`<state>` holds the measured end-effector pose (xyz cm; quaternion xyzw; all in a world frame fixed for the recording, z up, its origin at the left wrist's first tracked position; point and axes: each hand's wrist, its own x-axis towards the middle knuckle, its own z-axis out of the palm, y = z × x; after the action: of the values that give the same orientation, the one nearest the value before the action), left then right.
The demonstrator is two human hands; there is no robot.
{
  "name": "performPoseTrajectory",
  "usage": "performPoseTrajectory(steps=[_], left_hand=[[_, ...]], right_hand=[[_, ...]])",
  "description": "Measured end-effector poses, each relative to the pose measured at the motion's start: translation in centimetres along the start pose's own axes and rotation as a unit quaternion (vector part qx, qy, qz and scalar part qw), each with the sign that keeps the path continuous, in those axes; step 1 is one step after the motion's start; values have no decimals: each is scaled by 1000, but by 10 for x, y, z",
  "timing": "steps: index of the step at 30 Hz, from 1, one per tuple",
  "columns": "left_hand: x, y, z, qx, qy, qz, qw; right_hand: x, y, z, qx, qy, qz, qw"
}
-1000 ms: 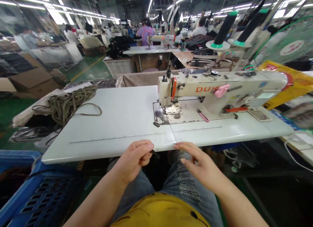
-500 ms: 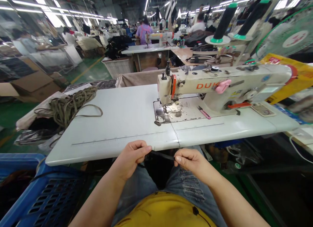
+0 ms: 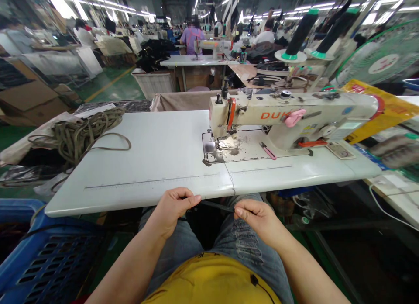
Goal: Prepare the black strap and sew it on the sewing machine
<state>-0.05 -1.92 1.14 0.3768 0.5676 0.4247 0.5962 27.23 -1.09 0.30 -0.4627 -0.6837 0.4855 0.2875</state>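
A thin dark strap [image 3: 218, 206] is stretched between my two hands, just below the near edge of the white sewing table [image 3: 157, 160]. My left hand [image 3: 173, 208] pinches its left end with thumb and forefinger. My right hand [image 3: 257, 216] pinches the right end, fingers closed. Both hands hover over my lap, above my jeans. The cream sewing machine [image 3: 281, 120] stands on the table beyond my right hand, its needle area at the left end.
A tangle of olive cord [image 3: 81, 133] lies on the table's far left corner. A blue plastic crate [image 3: 39, 256] stands at my left. Pink snips [image 3: 267, 150] rest on the machine bed. A fan [image 3: 382, 59] and thread cones [image 3: 299, 33] are at the right. People work at tables behind.
My right hand went from open, reaching toward the left hand, to pinching the strap's free end. The strap is now stretched between both hands. My view shifted slightly.
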Motion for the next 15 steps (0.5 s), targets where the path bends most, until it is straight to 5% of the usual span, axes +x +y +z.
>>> performPoseTrajectory(steps=[7, 11, 15], left_hand=[[0, 3, -13, 161, -71, 61, 982], [-1, 5, -16, 264, -150, 122, 945], [-2, 4, -6, 313, -151, 157, 924]], right_hand=[[-10, 6, -10, 67, 8, 45, 997], [-13, -3, -20, 13, 52, -17, 998], [-15, -14, -25, -52, 67, -82, 993]])
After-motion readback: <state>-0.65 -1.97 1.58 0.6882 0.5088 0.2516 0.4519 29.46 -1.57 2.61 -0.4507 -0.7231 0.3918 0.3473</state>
